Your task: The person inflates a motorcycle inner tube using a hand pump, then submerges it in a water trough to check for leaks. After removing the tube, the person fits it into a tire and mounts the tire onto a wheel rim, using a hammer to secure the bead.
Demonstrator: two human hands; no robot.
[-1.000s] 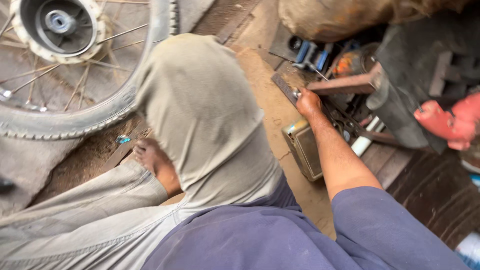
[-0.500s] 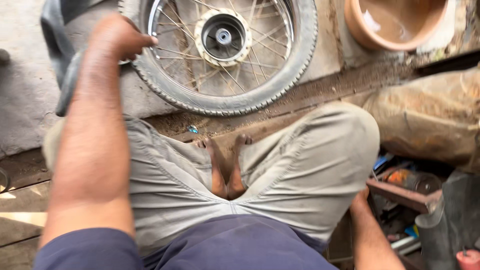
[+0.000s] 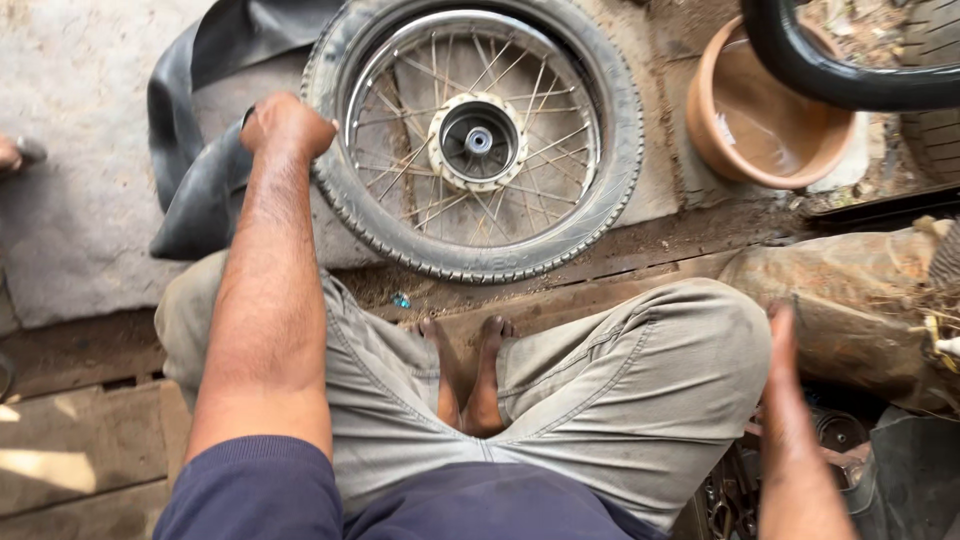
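Observation:
I sit with my legs folded, bare feet (image 3: 470,380) together, in grey trousers. A spoked wheel (image 3: 478,140) with a black tyre lies flat on the ground in front of me. My left hand (image 3: 287,124) is stretched out and closed in a fist on the tyre's left edge, right where a limp black inner tube (image 3: 195,190) lies against it. My right hand (image 3: 785,350) is raised beside my right knee, blurred, fingers straight, with nothing in it.
A terracotta bowl (image 3: 760,125) holding water stands at the right of the wheel. A black rubber hoop (image 3: 850,85) crosses the top right corner. A dirty brown sack (image 3: 860,300) and metal tools (image 3: 830,440) lie at my right.
My view swung from the tools at my right to the wheel. My right hand left the tools and rose beside my knee. My left arm reached out to the tyre's edge.

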